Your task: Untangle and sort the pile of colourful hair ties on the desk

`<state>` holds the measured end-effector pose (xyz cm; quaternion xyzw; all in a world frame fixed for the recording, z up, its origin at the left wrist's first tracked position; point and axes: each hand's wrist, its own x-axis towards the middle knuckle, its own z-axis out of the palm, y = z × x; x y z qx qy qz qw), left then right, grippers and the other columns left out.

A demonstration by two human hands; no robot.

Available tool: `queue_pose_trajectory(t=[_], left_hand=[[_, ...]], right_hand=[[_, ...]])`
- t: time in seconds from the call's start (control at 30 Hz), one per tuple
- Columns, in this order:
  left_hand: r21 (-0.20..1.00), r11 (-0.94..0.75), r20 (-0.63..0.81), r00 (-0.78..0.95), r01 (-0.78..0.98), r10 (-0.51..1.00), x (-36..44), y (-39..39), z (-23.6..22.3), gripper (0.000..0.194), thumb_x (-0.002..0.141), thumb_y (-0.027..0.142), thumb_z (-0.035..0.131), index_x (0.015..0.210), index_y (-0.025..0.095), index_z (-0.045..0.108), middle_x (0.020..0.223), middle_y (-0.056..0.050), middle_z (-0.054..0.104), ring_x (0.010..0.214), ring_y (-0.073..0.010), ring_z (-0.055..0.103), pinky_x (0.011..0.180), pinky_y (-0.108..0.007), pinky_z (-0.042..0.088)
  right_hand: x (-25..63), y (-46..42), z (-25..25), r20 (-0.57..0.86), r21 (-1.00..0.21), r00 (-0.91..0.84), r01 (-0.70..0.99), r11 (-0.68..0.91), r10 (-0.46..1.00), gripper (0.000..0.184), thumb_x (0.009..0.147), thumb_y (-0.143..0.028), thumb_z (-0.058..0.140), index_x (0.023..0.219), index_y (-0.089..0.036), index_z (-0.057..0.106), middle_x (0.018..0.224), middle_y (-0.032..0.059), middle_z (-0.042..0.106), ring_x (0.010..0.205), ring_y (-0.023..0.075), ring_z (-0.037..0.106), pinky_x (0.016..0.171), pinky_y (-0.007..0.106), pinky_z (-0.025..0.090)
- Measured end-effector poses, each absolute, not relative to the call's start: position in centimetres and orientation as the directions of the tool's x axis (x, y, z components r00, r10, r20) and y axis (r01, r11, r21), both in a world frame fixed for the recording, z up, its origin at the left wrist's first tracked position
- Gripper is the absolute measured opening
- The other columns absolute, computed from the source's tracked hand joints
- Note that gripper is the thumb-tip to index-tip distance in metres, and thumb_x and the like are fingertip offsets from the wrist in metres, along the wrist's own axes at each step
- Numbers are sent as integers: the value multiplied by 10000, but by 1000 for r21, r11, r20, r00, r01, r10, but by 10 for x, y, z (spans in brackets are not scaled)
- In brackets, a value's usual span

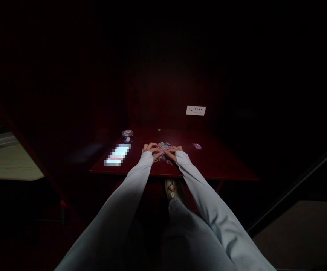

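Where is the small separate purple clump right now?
In the head view, the purple clump lies on the dark red table, to the right of the right hand and below the white wall socket.

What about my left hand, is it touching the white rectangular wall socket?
No, the left hand is at the colourful pile on the dark red table.

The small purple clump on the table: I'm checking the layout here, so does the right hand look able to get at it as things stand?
Probably yes: the right hand is near the purple clump with nothing visible between them, though its fingers are at the colourful pile.
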<state>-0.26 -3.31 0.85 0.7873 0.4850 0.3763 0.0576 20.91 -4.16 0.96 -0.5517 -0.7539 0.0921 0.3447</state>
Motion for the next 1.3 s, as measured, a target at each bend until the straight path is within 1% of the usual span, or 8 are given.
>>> queue_pose_trajectory(t=[0.2, 0.33, 0.53, 0.7, 0.83, 1.0, 1.17, 1.3], left_hand=[[499, -510, 517, 231, 701, 824, 0, -22, 2, 86, 907, 349, 792, 955, 314, 854, 1288, -24, 702, 1214, -264, 538, 1062, -430, 489], [510, -509, 511, 232, 693, 828, 0, -15, -2, 76, 894, 337, 808, 943, 302, 855, 1281, -39, 696, 1201, -265, 548, 1074, -440, 501], [513, -515, 506, 242, 687, 828, -1, -21, 2, 78, 917, 325, 786, 954, 292, 846, 1301, -39, 694, 1227, -262, 554, 1076, -422, 504], [560, -496, 538, 165, 663, 827, 4, -24, 1, 77, 934, 275, 745, 948, 275, 820, 1227, -30, 724, 1163, -250, 565, 1050, -413, 491], [587, -488, 556, 117, 646, 823, 7, -26, 0, 101, 948, 245, 702, 941, 271, 799, 1197, -31, 729, 1135, -245, 559, 1022, -400, 468], [616, -453, 526, 92, 644, 845, 9, -29, 2, 110, 944, 223, 690, 933, 277, 785, 1209, -18, 725, 1143, -249, 544, 1013, -397, 440], [627, -429, 507, 77, 650, 858, 11, -26, 0, 104, 947, 222, 696, 955, 280, 782, 1218, -9, 727, 1152, -247, 543, 1010, -395, 429], [634, -421, 511, 57, 649, 858, 12, -24, -2, 96, 960, 238, 692, 944, 281, 777, 1206, -5, 733, 1158, -248, 542, 1010, -397, 429]], right_hand=[[209, -46, 13, 425, -570, -142, 725, 386, 894, 241, 977, -474, 640, 949, -321, 823, 1117, 8, 768, 1138, 251, 548, 1031, 395, 451], [209, -46, 15, 404, -585, -146, 717, 378, 903, 230, 958, -490, 668, 939, -319, 821, 1082, 12, 772, 1139, 256, 551, 1021, 396, 447], [209, -44, 12, 413, -595, -127, 712, 373, 902, 217, 944, -475, 692, 899, -304, 819, 1043, 22, 768, 1136, 258, 548, 1016, 386, 431], [209, -35, 11, 434, -588, -38, 745, 315, 900, 193, 946, -412, 707, 877, -266, 813, 1007, 41, 751, 1097, 252, 545, 987, 362, 399], [234, -29, 19, 541, -482, 183, 867, 125, 821, 258, 1000, -419, 646, 915, -238, 809, 1087, 79, 738, 1122, 285, 514, 983, 402, 342], [300, -30, 22, 594, -351, 327, 928, -129, 735, 310, 1027, -410, 567, 975, -216, 803, 1154, 125, 694, 1139, 322, 458, 946, 423, 303], [342, -28, 19, 597, -208, 296, 955, -212, 746, 308, 1002, -389, 556, 971, -195, 793, 1245, 149, 653, 1159, 336, 442, 945, 432, 311], [351, -23, 19, 587, -158, 263, 965, -209, 766, 324, 1007, -388, 538, 1001, -192, 796, 1267, 158, 647, 1162, 338, 446, 953, 443, 322]])
